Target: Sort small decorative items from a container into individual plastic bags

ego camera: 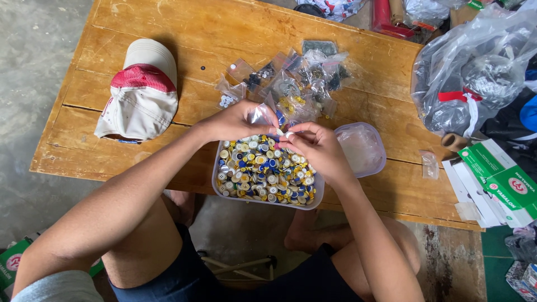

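1. Head view: we look down at a wooden table [168, 39] with both our hands meeting just above a clear plastic tub [267, 202] full of mixed buttons [263, 170] in white, yellow, blue and grey.
2. Our left hand [238, 120] is closed around a small clear plastic bag [262, 114], pinching it between thumb and fingers.
3. Our right hand [316, 146] is closed too, its fingertips pinching something small and pale at the mouth of that bag; we cannot tell exactly what it is.
4. The two hands touch at the fingertips, right over the far edge of the tub.
5. The tub sits at the near edge of the table, with its clear lid [362, 148] lying just beside it on the right.
6. Behind our hands lies a heap of small clear bags [305, 78], several holding buttons.
7. A white and red cap [142, 92] rests on the left part of the table, well apart from the tub.
8. Off the right end, we see a large clear plastic sack [475, 67] tied with red tape and some green and white boxes [503, 182].
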